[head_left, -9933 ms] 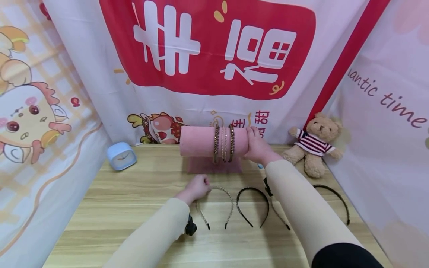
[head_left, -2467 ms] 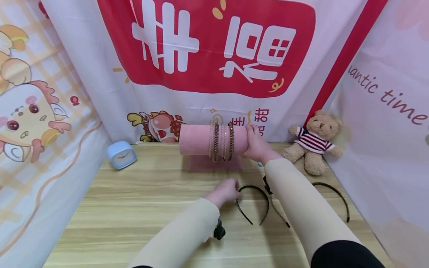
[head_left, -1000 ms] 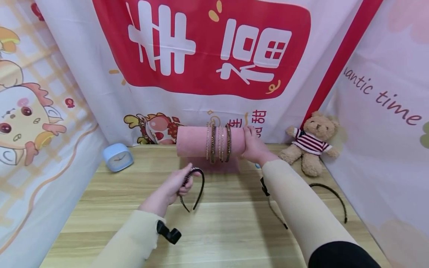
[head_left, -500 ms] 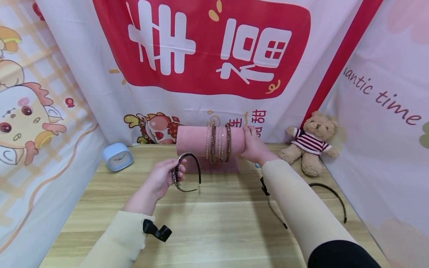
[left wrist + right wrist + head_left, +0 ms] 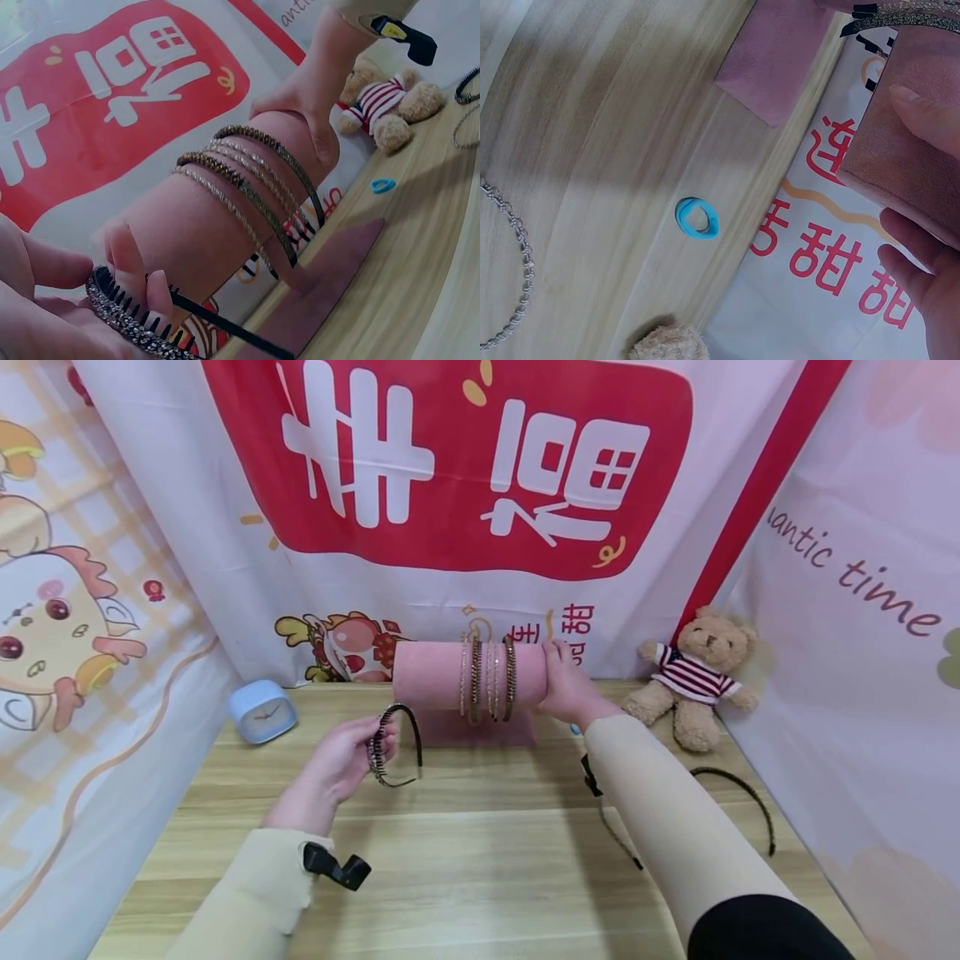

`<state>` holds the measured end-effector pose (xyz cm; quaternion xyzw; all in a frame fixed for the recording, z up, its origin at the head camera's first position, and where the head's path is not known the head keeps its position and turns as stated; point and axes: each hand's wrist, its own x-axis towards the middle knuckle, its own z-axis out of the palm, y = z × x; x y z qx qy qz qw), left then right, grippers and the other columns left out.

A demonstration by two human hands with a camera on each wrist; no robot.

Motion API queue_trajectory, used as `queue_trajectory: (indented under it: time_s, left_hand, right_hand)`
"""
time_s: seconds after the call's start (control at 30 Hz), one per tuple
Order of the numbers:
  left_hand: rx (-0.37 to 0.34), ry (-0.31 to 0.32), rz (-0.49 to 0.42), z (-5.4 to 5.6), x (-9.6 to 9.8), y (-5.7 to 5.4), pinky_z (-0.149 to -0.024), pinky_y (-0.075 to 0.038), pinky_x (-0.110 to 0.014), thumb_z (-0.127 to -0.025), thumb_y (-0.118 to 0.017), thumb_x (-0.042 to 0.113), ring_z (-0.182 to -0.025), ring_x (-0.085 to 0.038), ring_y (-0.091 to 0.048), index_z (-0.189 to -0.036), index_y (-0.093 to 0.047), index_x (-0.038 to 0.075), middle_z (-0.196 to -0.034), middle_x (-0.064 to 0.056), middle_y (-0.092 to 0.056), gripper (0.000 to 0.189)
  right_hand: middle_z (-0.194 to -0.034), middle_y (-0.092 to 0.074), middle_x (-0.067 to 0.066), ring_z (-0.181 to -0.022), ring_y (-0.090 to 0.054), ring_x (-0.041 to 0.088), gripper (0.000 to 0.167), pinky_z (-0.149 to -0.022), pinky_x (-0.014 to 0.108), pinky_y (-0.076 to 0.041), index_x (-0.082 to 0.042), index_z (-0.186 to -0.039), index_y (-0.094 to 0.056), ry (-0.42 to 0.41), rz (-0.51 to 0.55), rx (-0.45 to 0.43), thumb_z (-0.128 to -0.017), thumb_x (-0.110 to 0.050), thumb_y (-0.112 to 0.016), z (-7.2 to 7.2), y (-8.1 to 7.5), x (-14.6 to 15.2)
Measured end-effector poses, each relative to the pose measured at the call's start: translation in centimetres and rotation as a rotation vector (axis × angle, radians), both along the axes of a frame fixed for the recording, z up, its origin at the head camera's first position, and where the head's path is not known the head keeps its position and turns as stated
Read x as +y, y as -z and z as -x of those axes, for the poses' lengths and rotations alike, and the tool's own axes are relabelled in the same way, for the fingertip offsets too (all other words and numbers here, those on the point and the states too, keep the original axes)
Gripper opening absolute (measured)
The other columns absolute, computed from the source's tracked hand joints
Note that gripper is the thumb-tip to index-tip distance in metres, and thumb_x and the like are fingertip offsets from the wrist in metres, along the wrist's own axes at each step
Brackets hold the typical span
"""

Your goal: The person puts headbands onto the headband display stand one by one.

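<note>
Near the middle of the far edge of the table (image 5: 487, 885) stands a pink, plush-covered cylindrical display stand (image 5: 431, 675) on a flat pink base (image 5: 322, 281). Looped over its right half are two brown-gold beaded headbands (image 5: 476, 681) and slim, pale glittering headbands (image 5: 492, 681); the pale strands run close together and their count cannot be confirmed. The right hand (image 5: 573, 687) grasps the stand's right end, thumb on one side and fingers on the other. The left hand (image 5: 337, 760) pinches a black arched headband with comb teeth (image 5: 124, 321), raised above the table before the stand's left end; whether the two touch cannot be told. Its sparkling stones are clear in the left wrist view, whereas the head view mainly gives its arch. A bright blue ring-shaped band (image 5: 697, 218) lies whole in the right wrist view, by the far edge; from the head only a sliver shows. A silver-toned chain-like headband (image 5: 526, 262), bared there, is partly covered by the right forearm in the head view. Toward the right edge lies a dark curved headband (image 5: 753, 800). At the far right corner sits a tan plush bear in a striped shirt (image 5: 697, 685); by the far left corner, visible from the head only, stands a light blue rounded-square clock (image 5: 262, 712).
</note>
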<state>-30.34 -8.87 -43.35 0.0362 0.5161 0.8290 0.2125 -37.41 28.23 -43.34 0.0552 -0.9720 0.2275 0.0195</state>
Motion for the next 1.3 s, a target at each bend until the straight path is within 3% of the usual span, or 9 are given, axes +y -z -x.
queue_trajectory:
  time_s: [0.2,0.37,0.6,0.73,0.87,1.07,1.3]
  left_hand:
    - [-0.081,-0.084,-0.005,0.3,-1.0,0.2,-0.083,-0.053,-0.027,-0.108,-0.029,0.007,-0.083,-0.011,-0.063,-0.12,-0.044,-0.002,-0.09,-0.002,-0.064,0.022]
    - [-0.085,-0.113,-0.063,1.2,-1.1,-0.4,-0.087,-0.05,-0.024,-0.108,-0.029,0.009,-0.089,-0.01,-0.06,-0.142,-0.026,-0.004,-0.098,-0.003,-0.063,0.037]
    - [-0.041,-0.111,-0.107,3.1,-0.4,-0.6,-0.087,-0.047,-0.025,-0.107,-0.033,0.004,-0.094,-0.012,-0.054,-0.136,-0.042,0.0,-0.103,-0.003,-0.058,0.031]
    - [-0.014,-0.108,-0.116,4.1,0.0,-1.0,-0.083,-0.05,-0.025,-0.107,-0.035,0.006,-0.09,-0.013,-0.058,-0.148,-0.033,0.001,-0.1,-0.005,-0.06,0.041]
    - [0.018,-0.105,-0.103,5.2,0.6,-1.4,-0.083,-0.051,-0.026,-0.107,-0.035,0.007,-0.09,-0.013,-0.06,-0.15,-0.028,0.0,-0.101,-0.006,-0.06,0.044]
    - [0.033,-0.128,-0.049,6.6,1.9,-2.2,-0.086,-0.052,-0.026,-0.106,-0.039,0.008,-0.091,-0.013,-0.062,-0.155,-0.027,0.004,-0.101,-0.005,-0.06,0.05]
    - [0.039,-0.155,-0.049,7.9,3.4,-3.1,-0.077,-0.055,-0.024,-0.105,-0.04,0.004,-0.078,-0.013,-0.066,-0.152,-0.033,0.0,-0.09,-0.005,-0.066,0.047]
  right_hand:
    - [-0.163,0.001,0.014,-0.129,-0.043,0.04,0.134,-0.107,0.048,-0.038,-0.018,-0.16,0.003,0.018,0.016,-0.03,-0.064,-0.012,-0.091,0.2,-0.1,-0.2]
    - [-0.163,0.001,0.013,-0.131,-0.041,0.04,0.135,-0.108,0.048,-0.036,-0.018,-0.16,0.003,0.022,0.018,-0.027,-0.063,-0.013,-0.091,0.4,0.1,0.0]
    - [-0.162,0.001,0.014,-0.13,-0.042,0.041,0.134,-0.107,0.048,-0.037,-0.017,-0.16,0.002,0.015,0.018,-0.02,-0.063,-0.013,-0.09,0.2,0.2,0.1]
    - [-0.162,-0.002,0.015,-0.13,-0.042,0.04,0.134,-0.108,0.048,-0.037,-0.016,-0.16,0.0,0.019,0.021,-0.014,-0.062,-0.014,-0.091,0.2,0.2,0.1]
    - [-0.161,-0.004,0.016,-0.13,-0.043,0.04,0.133,-0.107,0.048,-0.038,-0.016,-0.16,-0.001,0.019,0.008,-0.004,-0.062,-0.013,-0.091,0.2,0.1,0.1]
    - [-0.16,-0.004,0.019,-0.127,-0.045,0.042,0.131,-0.108,0.048,-0.037,-0.012,-0.159,-0.001,-0.001,-0.01,0.02,-0.063,-0.014,-0.09,0.1,0.1,0.2]
    - [-0.161,-0.003,0.017,-0.125,-0.047,0.041,0.131,-0.107,0.048,-0.039,-0.014,-0.159,-0.001,0.006,0.005,0.015,-0.063,-0.012,-0.09,0.2,0.3,0.3]
